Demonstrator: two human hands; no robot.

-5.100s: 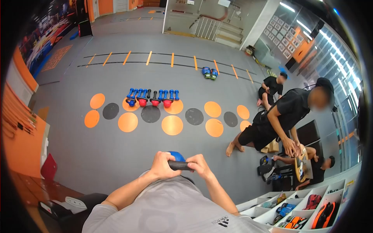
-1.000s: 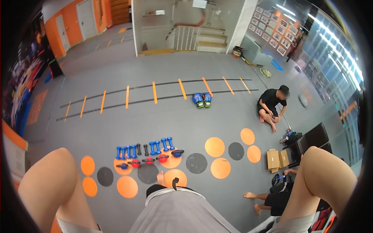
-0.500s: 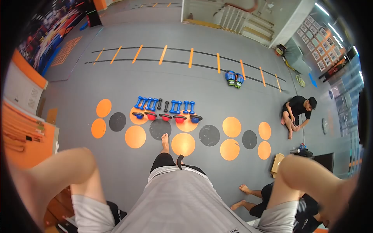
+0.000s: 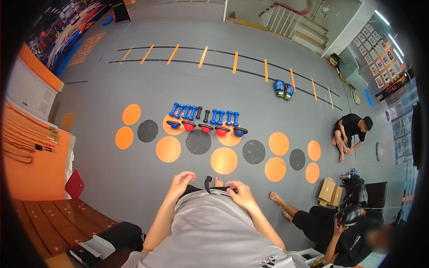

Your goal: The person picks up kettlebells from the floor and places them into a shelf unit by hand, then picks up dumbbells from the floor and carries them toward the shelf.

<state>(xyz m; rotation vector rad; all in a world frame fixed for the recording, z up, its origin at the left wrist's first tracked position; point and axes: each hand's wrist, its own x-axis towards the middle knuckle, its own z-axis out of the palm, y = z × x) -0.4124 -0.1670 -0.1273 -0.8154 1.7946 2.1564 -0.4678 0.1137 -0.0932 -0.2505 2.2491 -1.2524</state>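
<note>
Both hands are in front of my waist, over the grey shirt (image 4: 214, 228). My left hand (image 4: 182, 184) is beside the black shorts (image 4: 191, 191), its fingers loosely bent and holding nothing. At the other side of the waist is my right hand (image 4: 241, 194), fingers apart and nothing visible in them. A short black strap (image 4: 208, 184) sticks up between the hands. On the floor ahead, well out of reach, stand several kettlebells (image 4: 205, 128), red and blue. Behind them is a row of blue and black dumbbells (image 4: 215, 117).
Orange and black floor discs (image 4: 224, 161) spread across the grey floor. Farther off lie an agility ladder (image 4: 235, 62) and blue boxing gloves (image 4: 283, 89). One person (image 4: 351, 134) sits at right; another person (image 4: 313, 223) sits nearer, holding a black padded item (image 4: 348, 214). A wooden bench (image 4: 49, 223) is at left.
My arms, bent out wide with hands out of sight before, have come inward, bringing both hands to my waist. The view has shifted, and the nearer seated person now shows more fully.
</note>
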